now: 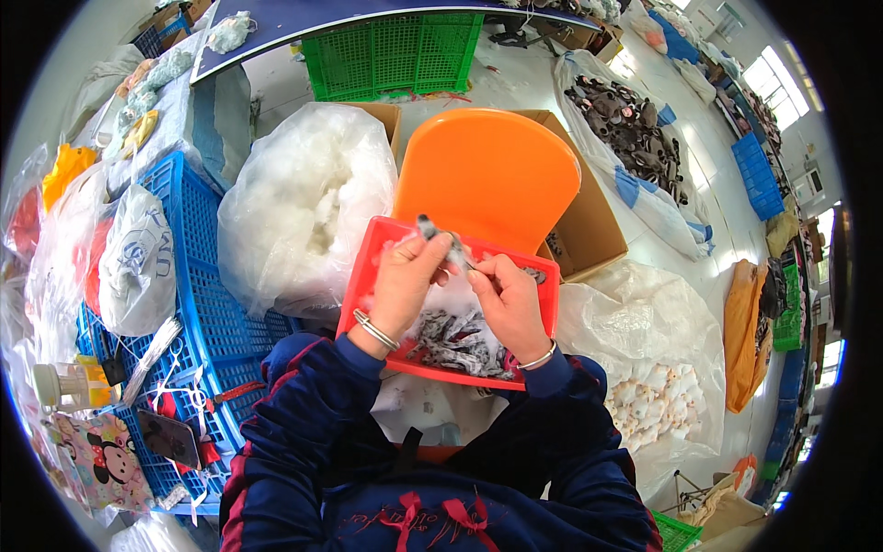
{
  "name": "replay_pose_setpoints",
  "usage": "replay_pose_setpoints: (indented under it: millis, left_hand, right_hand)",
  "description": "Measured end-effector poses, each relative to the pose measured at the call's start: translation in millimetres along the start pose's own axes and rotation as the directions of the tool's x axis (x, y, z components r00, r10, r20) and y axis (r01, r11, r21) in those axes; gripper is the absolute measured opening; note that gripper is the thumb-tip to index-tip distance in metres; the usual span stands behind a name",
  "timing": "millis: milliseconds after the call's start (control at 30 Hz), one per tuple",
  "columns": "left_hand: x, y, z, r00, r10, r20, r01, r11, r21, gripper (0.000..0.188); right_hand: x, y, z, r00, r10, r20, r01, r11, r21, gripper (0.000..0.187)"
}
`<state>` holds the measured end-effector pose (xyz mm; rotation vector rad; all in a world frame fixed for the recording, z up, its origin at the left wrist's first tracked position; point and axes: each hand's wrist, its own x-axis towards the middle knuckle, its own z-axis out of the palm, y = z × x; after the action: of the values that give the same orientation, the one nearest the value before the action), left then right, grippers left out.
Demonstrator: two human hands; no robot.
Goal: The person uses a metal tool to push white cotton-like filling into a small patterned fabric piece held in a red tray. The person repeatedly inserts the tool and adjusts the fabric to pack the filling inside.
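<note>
Over a red plastic tray (361,278) at my lap, both hands work close together on a small grey fuzzy plush piece (426,226) with a dark tip. My left hand (407,287) has it between thumb and fingers, the tip sticking out above. With thumb and forefinger, my right hand (511,300) pinches at its other end, where a tuft of white fluff shows. Loose white stuffing (451,298) lies in the tray below my hands. Nearer me in the same tray is a heap of grey-and-black plush pieces (462,339), partly hidden by my wrists.
An orange chair (492,175) stands just beyond the tray, a cardboard box (596,225) behind it. To the left are a clear bag of white stuffing (322,198) and blue crates (207,322). A bag of small whitish pieces (655,400) sits at right; a green crate (391,55) is far ahead.
</note>
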<state>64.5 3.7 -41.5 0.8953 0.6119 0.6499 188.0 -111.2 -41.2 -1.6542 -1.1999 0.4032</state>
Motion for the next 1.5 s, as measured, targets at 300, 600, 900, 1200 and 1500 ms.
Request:
replay_pose_setpoints:
  millis: [300,600,900,1200,1500]
  left_hand:
    - [4.9,-4.5,-3.2,0.998,0.07,-0.005,-0.067,0.963,0.262,0.022]
    - [4.3,-6.3,-3.6,0.878,-0.176,0.445,0.027,0.947,0.322,0.019]
    - [4.5,-9.6,-3.1,0.793,-0.225,0.566,0.039,0.946,0.322,0.031]
    - [-3.1,18.1,-16.7,0.836,-0.304,0.457,-0.209,0.594,0.777,0.033]
    - [-2.3,-7.9,0.6,0.806,-0.293,0.515,0.033,0.89,0.455,0.026]
  right_hand:
    - [0.3,4.1,-14.3,0.964,0.213,0.16,-0.247,0.941,0.231,0.014]
    - [29.4,-24.2,-43.3,0.879,0.306,0.365,-0.443,0.807,0.39,0.012]
    - [21.9,6.2,-46.8,0.966,0.212,0.15,-0.247,0.927,0.283,0.012]
    - [29.7,18.4,-90.1,0.943,0.332,0.029,-0.296,0.795,0.53,0.011]
    - [26.9,6.5,-64.4,0.912,0.399,0.096,-0.368,0.693,0.62,0.013]
